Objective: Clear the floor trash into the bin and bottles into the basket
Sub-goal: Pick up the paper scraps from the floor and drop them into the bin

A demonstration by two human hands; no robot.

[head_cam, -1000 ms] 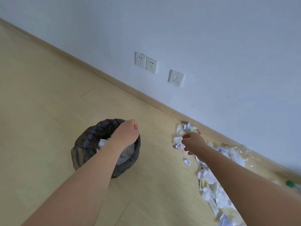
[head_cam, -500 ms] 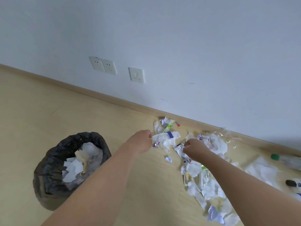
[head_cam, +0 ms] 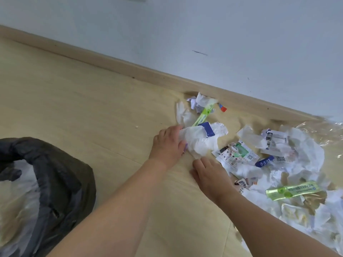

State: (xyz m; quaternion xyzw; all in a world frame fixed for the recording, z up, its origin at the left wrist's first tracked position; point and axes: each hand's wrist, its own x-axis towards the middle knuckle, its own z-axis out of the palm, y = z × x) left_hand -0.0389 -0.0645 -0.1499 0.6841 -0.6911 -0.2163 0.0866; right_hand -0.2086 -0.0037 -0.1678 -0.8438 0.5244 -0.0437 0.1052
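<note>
We see the bin [head_cam: 42,191], lined with a black bag, at lower left – white paper already lies inside it. Across the wooden floor [head_cam: 74,108], torn papers and wrappers [head_cam: 274,164] spread along the skirting board at right. The left hand [head_cam: 168,145] grips a crumpled white tissue [head_cam: 198,141] at the pile's near edge. The right hand [head_cam: 209,175] rests just below it, fingers curled on the floor – whether it holds anything, we cannot tell.
</note>
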